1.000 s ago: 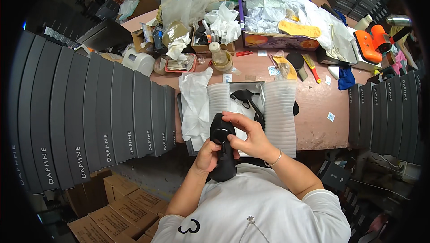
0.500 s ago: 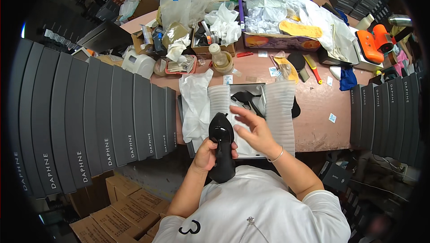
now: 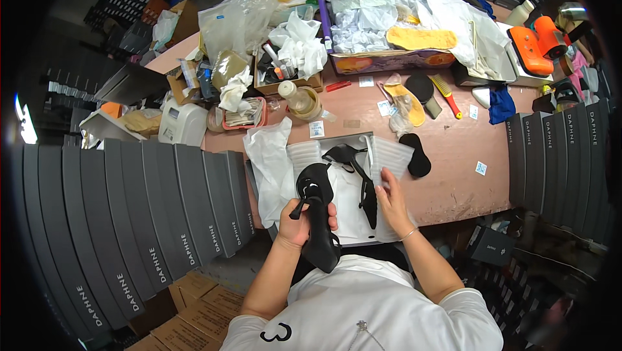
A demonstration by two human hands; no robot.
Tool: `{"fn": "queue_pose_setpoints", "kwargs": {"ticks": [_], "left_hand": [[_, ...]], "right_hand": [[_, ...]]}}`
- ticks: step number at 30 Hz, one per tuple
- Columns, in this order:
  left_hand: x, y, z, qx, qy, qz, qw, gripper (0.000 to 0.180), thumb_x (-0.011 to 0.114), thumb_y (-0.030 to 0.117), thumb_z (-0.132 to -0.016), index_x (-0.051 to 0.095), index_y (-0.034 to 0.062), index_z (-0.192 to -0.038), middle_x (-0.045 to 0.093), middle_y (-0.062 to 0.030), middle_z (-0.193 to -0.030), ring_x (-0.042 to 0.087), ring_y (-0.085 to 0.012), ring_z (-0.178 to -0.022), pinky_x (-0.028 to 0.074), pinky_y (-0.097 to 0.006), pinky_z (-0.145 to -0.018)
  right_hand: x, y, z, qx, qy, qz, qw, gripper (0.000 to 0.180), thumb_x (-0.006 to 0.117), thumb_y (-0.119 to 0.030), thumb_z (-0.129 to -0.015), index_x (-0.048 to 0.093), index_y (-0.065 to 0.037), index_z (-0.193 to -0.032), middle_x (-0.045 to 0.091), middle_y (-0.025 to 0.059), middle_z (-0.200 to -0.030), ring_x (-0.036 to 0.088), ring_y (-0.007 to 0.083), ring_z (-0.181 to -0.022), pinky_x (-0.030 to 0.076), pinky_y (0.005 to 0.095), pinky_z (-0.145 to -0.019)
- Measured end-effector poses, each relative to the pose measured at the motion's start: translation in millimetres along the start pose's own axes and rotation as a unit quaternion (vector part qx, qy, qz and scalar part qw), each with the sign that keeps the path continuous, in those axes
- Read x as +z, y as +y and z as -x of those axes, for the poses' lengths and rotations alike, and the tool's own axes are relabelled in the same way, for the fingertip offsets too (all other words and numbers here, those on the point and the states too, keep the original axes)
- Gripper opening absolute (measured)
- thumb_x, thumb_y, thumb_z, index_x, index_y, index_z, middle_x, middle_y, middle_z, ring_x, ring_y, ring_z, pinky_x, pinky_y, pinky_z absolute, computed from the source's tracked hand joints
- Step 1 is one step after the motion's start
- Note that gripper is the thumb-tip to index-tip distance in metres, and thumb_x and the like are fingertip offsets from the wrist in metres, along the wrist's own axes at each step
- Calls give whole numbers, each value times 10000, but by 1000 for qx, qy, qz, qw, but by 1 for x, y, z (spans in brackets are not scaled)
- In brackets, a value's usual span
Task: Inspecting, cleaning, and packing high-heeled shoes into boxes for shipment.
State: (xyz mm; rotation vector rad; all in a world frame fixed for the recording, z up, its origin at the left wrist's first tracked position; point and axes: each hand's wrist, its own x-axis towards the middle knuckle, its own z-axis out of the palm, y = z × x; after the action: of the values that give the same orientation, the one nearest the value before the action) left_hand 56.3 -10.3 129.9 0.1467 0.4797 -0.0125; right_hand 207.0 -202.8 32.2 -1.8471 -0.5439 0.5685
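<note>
My left hand (image 3: 293, 226) is closed around a black high-heeled shoe (image 3: 319, 225), its thin heel beside my thumb. The shoe is held over the near edge of an open shoe box (image 3: 370, 151). Inside the box lies a second black heeled shoe (image 3: 354, 164) on white paper. At the box's right side, my right hand (image 3: 394, 207) has its fingers stretched out against a translucent white foam sheet (image 3: 394, 157). Another piece of foam (image 3: 304, 153) sits at the box's far left, and crumpled white tissue paper (image 3: 269, 160) drapes over the left side.
Rows of dark shoe boxes stand left (image 3: 152, 208) and right (image 3: 557, 163). Beyond the box are a glue bottle (image 3: 298, 100), a red-handled brush (image 3: 446, 95), yellow insoles (image 3: 408, 103) and a carton of white paper (image 3: 389, 63). A black insole (image 3: 414, 157) lies right of the foam.
My right hand has moved down and right, from near the held shoe to the foam sheet, which is now drawn in. The held shoe has turned, showing its heel and strap. My view has shifted.
</note>
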Motion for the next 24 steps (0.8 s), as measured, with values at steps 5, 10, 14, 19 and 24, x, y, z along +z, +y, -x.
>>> {"fn": "queue_pose_setpoints", "kwargs": {"ticks": [5,10,14,19,24], "left_hand": [[-6,0,-24,-33,23,-43,998,501,504,310,-726,603,-95,-1003,630,-210,-936,630,-354,-818,523,-457,-780],[-25,-11,-39,-48,3,-45,998,529,458,339,-773,589,-85,-1062,633,-202,-1009,639,-352,-887,526,-439,-813],[-8,-14,-41,-78,58,-82,992,534,462,326,-748,586,-116,-1020,626,-218,-956,626,-356,-869,513,-446,-821],[-19,-11,-28,-51,25,-76,995,540,434,346,-789,586,-96,-1060,628,-211,-1006,629,-357,-905,512,-456,-839],[-24,-4,-21,-21,22,-68,997,537,425,350,-811,578,-89,-1081,626,-209,-1022,632,-353,-911,508,-460,-853]], "right_hand": [[-6,20,-7,26,44,-16,999,328,533,-181,-947,541,-15,-1230,591,166,-1083,585,260,-964,461,328,-851],[-58,-14,-86,-70,129,54,988,172,617,-90,-875,650,-8,-1023,624,123,-907,594,213,-715,482,292,-660],[-78,-14,-170,-127,157,147,968,158,636,-122,-848,651,2,-944,638,148,-863,625,269,-728,494,355,-654],[-70,-4,-227,29,78,359,930,283,662,-298,-807,643,-18,-845,669,175,-871,649,357,-816,503,452,-701],[-50,45,-237,21,77,418,905,270,659,-306,-795,650,-39,-836,668,199,-835,656,377,-809,515,455,-704]]}}
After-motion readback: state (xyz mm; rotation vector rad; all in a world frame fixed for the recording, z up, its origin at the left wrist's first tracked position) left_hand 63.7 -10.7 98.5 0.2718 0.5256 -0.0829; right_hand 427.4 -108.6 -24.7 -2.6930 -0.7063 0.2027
